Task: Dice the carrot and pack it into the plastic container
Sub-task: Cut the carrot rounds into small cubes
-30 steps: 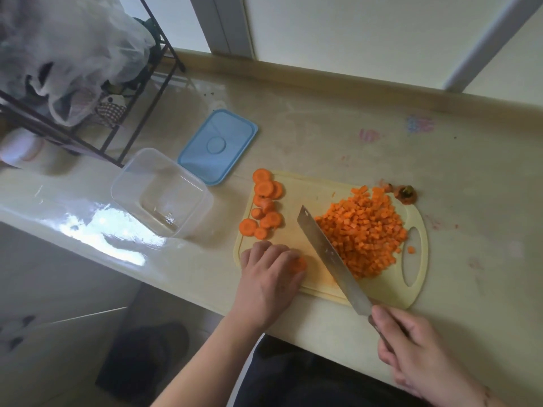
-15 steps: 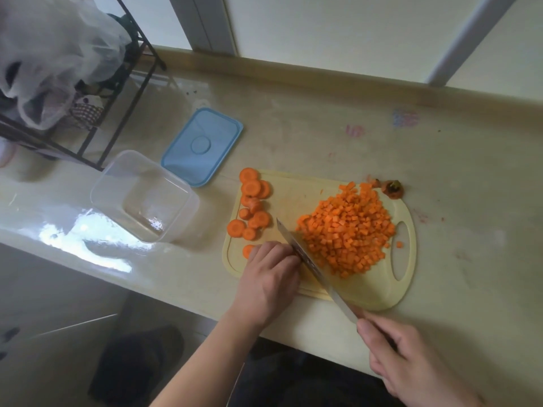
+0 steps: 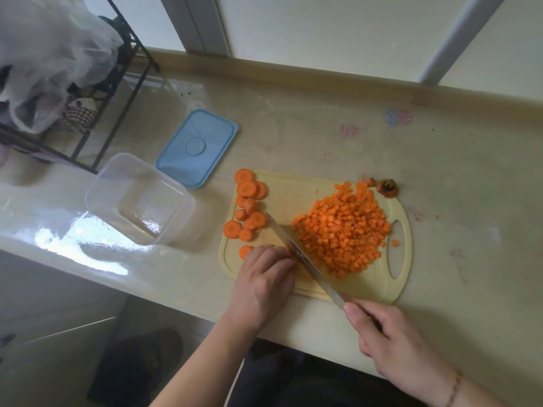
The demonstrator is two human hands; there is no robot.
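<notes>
Head view:
Desk: a pale, glossy desk [image 3: 323, 136] carries everything; faint coloured marks show on its far side.
Cutting board: a cream cutting board [image 3: 293, 195] with a handle slot at its right end lies at the desk's near edge.
Diced carrot: a broad heap of diced carrot [image 3: 343, 233] covers the right half of the board; one cube lies apart beside the handle slot.
Carrot slices: round carrot slices [image 3: 248, 207] sit in a loose cluster at the board's left end, some overlapping, the farthest at the board's far left corner.
Carrot top: the cut-off carrot top [image 3: 388, 188] lies at the far right edge of the board.
Knife: the knife [image 3: 302, 257] runs slantwise across the board between slices and dice, its tip near the slices.
Right hand: the right hand [image 3: 393, 342] grips the knife handle, fingers curled around it.
Left hand: the left hand [image 3: 264, 280] rests on the near left part of the board, fingers curled down with the knuckles against the blade; what lies under the fingers is hidden.
Plastic container: the clear plastic container [image 3: 138, 198] stands open on the desk, left of the board and apart from it, with no carrot inside.
Lid: the blue lid [image 3: 197, 148] lies flat just beyond the container.
Rack: a black wire rack [image 3: 123, 92] at far left holds a white plastic bag [image 3: 53, 54].
</notes>
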